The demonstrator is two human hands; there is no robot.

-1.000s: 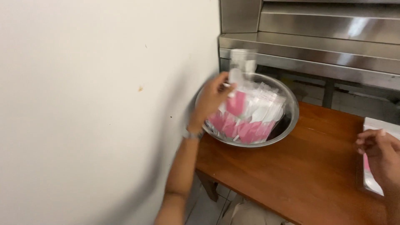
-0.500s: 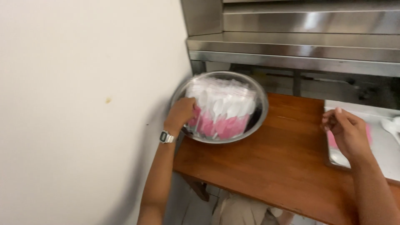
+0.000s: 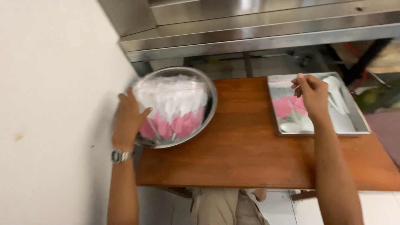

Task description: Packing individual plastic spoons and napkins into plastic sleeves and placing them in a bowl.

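Your left hand (image 3: 129, 121) was spread flat on the near-left rim of the steel bowl (image 3: 208, 109), steadying its pink-and-white packets (image 3: 173, 109) | your right hand (image 3: 311, 96) hovered over the tray (image 3: 356, 121) at far right, fingers curled; pinch unclear | half a second ago it sat nearer the tray's left edge.

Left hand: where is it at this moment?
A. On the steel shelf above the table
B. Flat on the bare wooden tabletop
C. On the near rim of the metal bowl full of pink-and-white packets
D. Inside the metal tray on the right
C. The left hand rests on the rim of the metal bowl; the right hand hovers over the tray.
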